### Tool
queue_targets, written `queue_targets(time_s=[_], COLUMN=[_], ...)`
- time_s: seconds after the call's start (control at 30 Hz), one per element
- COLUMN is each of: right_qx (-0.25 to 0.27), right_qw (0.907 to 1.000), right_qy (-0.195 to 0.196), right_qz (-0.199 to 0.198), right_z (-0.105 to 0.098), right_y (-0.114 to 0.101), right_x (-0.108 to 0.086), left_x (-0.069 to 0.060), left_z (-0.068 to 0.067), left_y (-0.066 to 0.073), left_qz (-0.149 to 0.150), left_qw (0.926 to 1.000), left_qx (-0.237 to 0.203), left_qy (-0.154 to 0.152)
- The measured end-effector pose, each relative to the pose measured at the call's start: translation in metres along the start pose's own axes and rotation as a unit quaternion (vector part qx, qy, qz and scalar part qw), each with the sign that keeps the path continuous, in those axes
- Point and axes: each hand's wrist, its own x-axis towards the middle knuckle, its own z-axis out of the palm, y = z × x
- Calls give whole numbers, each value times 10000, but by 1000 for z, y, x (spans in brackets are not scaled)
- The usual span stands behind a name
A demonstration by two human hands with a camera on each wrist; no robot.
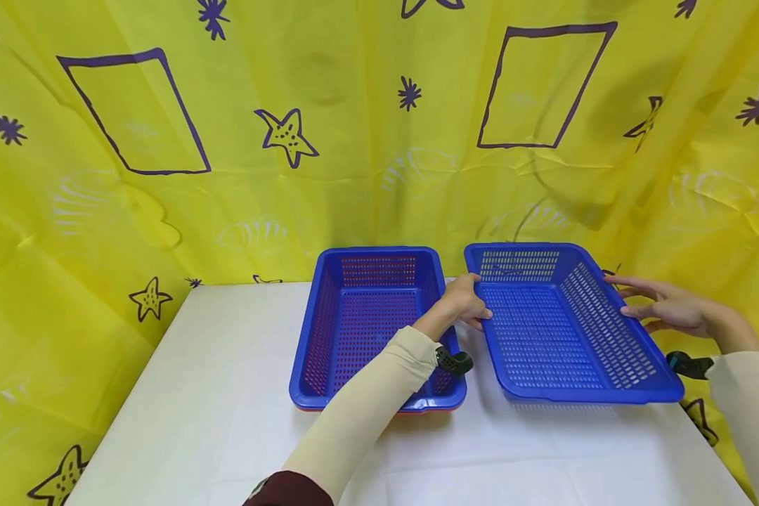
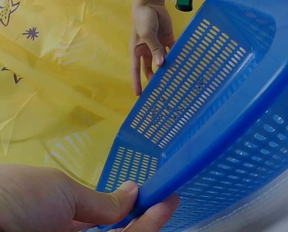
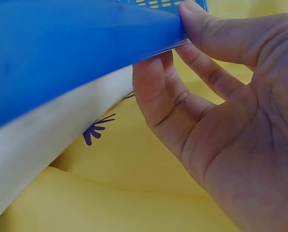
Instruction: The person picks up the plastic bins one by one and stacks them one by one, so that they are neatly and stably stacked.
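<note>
**Blue basket in both hands, right of centre; looks like mid-placement, release not done**

Held basket [image 1: 534, 337] sits right of centre in the head view, on or just above the worktop [image 1: 228, 393]; can't tell if the base touches. Its right side runs to about the worktop's right edge.

Left hand [image 1: 464, 299]: pinching the left rim, thumb on top, fingertips under. Right hand [image 1: 673, 309]: gripping the right rim the same way, thumb over, fingers below.

Progress, my read: job is arranging baskets side by side. Done: the other blue basket [image 1: 373, 330] stands on the worktop at frame centre, no hand gripping it. Left: square up the held one, settle it, let go. Could equally be a lift-off; one moment doesn't settle direction.

Containers: held basket shows nothing inside, just perforated floor and walls. Centre basket shows no contents either, but the left forearm hides part of its lower right. Red-orange rim [image 1: 433, 412] peeks out under its front edge and red shows through its holes, so probably nested in a red one.
</note>
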Motion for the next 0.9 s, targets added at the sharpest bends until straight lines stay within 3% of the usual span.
queue_targets(time_s=[0.43, 0.9], right_qx=[-78, -78], right_qw=[9999, 9998], right_qy=[124, 135], right_qz=[65, 156], right_z=[2, 1], right_y=[0, -5], right_x=[-1, 1], left_x=[0, 0], left_z=[2, 3], left_y=[0, 2], left_qz=[7, -68], left_qw=[9999, 9996], left_qx=[-29, 226], left_qy=[110, 176])
